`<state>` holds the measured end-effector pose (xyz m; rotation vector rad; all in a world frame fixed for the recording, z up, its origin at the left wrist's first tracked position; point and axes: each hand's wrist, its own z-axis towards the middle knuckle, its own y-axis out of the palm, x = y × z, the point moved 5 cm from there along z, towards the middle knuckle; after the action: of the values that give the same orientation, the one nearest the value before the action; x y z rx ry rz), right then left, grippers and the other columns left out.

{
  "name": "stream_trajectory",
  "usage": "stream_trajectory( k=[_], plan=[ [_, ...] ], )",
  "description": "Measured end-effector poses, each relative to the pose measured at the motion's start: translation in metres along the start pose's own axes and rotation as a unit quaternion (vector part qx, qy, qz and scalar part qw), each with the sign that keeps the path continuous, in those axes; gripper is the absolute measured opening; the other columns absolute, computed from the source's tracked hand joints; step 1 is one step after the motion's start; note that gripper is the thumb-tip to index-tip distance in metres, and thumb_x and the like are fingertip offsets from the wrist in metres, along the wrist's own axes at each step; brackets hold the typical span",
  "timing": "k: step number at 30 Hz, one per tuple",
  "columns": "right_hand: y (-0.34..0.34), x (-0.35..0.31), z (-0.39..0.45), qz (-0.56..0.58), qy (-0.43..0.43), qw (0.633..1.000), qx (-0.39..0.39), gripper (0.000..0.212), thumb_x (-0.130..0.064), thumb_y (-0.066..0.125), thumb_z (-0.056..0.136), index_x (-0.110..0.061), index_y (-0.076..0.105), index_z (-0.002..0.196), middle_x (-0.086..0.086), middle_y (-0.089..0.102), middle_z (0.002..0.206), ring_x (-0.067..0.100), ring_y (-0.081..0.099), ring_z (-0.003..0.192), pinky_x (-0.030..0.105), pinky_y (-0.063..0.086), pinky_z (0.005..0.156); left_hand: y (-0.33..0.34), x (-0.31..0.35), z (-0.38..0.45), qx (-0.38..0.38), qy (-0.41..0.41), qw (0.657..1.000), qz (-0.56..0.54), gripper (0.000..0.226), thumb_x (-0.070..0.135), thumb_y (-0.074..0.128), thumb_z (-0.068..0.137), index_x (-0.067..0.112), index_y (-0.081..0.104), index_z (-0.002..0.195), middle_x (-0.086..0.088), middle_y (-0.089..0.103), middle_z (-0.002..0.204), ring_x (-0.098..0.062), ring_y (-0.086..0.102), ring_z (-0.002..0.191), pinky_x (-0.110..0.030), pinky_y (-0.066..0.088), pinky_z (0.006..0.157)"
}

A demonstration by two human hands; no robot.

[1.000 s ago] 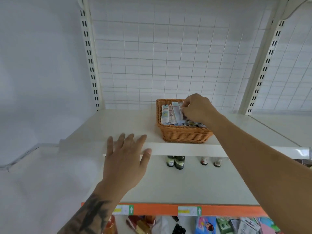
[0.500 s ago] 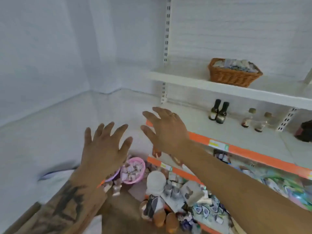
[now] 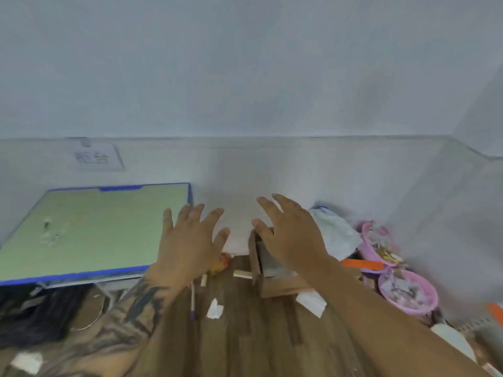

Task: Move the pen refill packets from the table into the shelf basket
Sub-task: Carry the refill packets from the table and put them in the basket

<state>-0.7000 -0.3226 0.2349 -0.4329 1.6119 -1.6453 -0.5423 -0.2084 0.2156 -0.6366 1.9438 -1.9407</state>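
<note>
The view is blurred by motion. My left hand (image 3: 187, 238) and my right hand (image 3: 291, 232) hover side by side in mid-air, fingers spread, holding nothing. At the left stands a table with a green mat edged in blue (image 3: 89, 232). A few small pale items (image 3: 50, 232) lie on the mat near its left side; I cannot tell whether they are refill packets. The shelf and its wicker basket are out of view.
A white wall runs behind the table. Below my hands is a wooden floor (image 3: 245, 336) strewn with a cardboard box (image 3: 275, 273), paper scraps, a pen (image 3: 192, 303) and two pink tubs (image 3: 408, 292) of small goods at the right.
My right hand left the basket with nothing in it. The view swung left, away from the shelf and round to the green table. Both hands now float open in front of me.
</note>
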Motion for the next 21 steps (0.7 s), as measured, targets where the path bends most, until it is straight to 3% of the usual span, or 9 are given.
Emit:
stream_trajectory(
  k=[5,8,14,17,21],
  plan=[
    [0.126,-0.197,0.073,0.019,-0.09,0.993,-0.076,0.058,-0.058,0.035,0.106,-0.033,0.032,0.159,0.004,0.037,0.164,0.023,0.036,0.149,0.04,0.033,0.119,0.021,-0.241,-0.026,-0.032,-0.139,0.99,-0.007,0.059,0.063,0.021,0.105,0.045,0.017,0.161,0.001,0.02,0.172,-0.03,0.013,0.159,-0.058,0.002,0.126],
    [0.193,-0.286,0.101,0.035,-0.103,0.985,-0.133,0.058,-0.059,0.032,0.106,-0.036,0.029,0.159,0.001,0.033,0.166,0.023,0.034,0.151,0.041,0.033,0.121,0.042,-0.35,-0.037,-0.05,-0.204,0.977,-0.031,0.058,0.062,0.025,0.106,0.044,0.019,0.161,0.0,0.022,0.171,-0.03,0.015,0.157,-0.059,0.004,0.125],
    [0.311,-0.41,0.17,0.03,-0.118,0.968,-0.219,0.054,-0.055,0.036,0.107,-0.03,0.039,0.155,0.001,0.042,0.159,0.026,0.044,0.142,0.041,0.038,0.115,0.1,-0.502,-0.015,-0.069,-0.285,0.952,-0.084,0.053,0.059,0.035,0.105,0.037,0.041,0.153,0.0,0.044,0.159,-0.028,0.04,0.146,-0.056,0.025,0.121],
    [0.373,-0.456,0.213,0.031,-0.101,0.963,-0.25,0.05,-0.053,0.038,0.107,-0.027,0.046,0.149,0.004,0.053,0.146,0.029,0.053,0.13,0.043,0.045,0.106,0.133,-0.561,0.014,-0.075,-0.306,0.944,-0.096,0.049,0.055,0.036,0.106,0.033,0.048,0.147,-0.001,0.056,0.145,-0.029,0.054,0.13,-0.049,0.04,0.109],
    [0.456,-0.501,0.28,0.036,-0.064,0.961,-0.266,0.046,-0.053,0.04,0.106,-0.022,0.052,0.138,0.007,0.06,0.13,0.031,0.058,0.12,0.044,0.047,0.097,0.179,-0.627,0.077,-0.089,-0.316,0.94,-0.096,0.043,0.051,0.038,0.107,0.027,0.053,0.139,-0.005,0.06,0.129,-0.031,0.059,0.118,-0.045,0.044,0.097]
  ],
)
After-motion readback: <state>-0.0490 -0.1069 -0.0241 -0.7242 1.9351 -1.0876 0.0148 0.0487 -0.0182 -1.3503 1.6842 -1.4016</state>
